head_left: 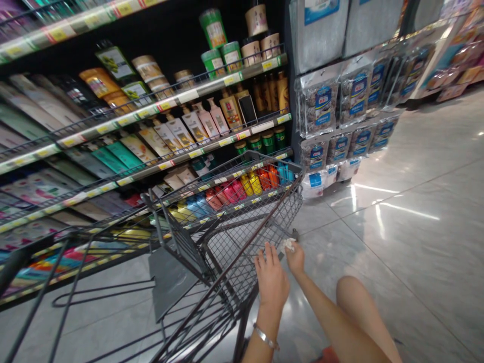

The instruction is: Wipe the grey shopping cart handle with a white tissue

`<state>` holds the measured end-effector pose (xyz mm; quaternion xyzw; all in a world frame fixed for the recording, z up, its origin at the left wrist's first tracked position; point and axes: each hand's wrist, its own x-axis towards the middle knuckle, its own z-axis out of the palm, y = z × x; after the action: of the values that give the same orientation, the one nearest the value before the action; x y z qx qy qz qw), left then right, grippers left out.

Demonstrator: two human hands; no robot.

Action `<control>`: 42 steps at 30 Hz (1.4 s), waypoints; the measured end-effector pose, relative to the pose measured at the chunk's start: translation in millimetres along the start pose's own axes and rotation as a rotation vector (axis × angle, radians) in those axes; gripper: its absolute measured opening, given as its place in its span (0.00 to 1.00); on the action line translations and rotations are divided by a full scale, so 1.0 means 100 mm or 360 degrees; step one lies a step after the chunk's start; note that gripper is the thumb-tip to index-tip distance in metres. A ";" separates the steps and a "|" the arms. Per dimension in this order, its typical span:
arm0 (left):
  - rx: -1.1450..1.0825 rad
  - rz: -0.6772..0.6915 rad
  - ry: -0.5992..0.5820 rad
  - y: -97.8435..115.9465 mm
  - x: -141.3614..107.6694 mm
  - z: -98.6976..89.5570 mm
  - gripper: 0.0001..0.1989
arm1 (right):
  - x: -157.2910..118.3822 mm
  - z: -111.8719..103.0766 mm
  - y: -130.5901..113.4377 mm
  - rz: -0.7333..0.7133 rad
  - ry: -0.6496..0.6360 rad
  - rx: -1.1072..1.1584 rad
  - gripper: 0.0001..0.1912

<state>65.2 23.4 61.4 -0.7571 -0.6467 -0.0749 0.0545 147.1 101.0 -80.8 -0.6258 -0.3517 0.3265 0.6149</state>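
Note:
A dark wire shopping cart (242, 252) stands in front of me, with no goods visible in its basket. My left hand (271, 276), a silvery bracelet on its wrist, rests against the mesh side of the cart with its fingers spread and nothing held. Just to its right, my right hand (295, 258) is closed around a crumpled white tissue (289, 245), close beside the cart's outer side.
Shelves (212, 91) of bottles and jars run along the left and behind the cart. Packs of metal scourers (323, 108) hang at the shelf end. Shiny grey floor tiles (397, 237) lie on the right, and my bent knee (353, 297) is at lower right.

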 end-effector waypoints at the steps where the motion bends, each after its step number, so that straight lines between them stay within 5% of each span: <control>1: 0.0011 -0.0010 0.0000 0.00 0.00 0.01 0.35 | 0.02 0.00 0.01 0.0057 0.0027 -0.0002 0.10; 16: 0.0076 -0.0070 -0.0042 0.06 0.09 -0.03 0.37 | 0.28 0.16 -0.36 0.0323 -0.0060 0.0188 0.10; 26: 0.0061 -0.0061 -0.0072 0.05 0.09 -0.06 0.35 | 0.27 0.13 -0.60 -0.0029 0.0067 0.0083 0.10; 42: 0.0037 -0.0075 -0.0162 0.05 0.11 -0.12 0.37 | 0.19 0.13 -0.41 -0.0257 0.0049 -0.0165 0.10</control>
<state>70.8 30.8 75.2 -0.7439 -0.6670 -0.0301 0.0284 144.4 123.7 -39.5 -0.6313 -0.4079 0.2476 0.6113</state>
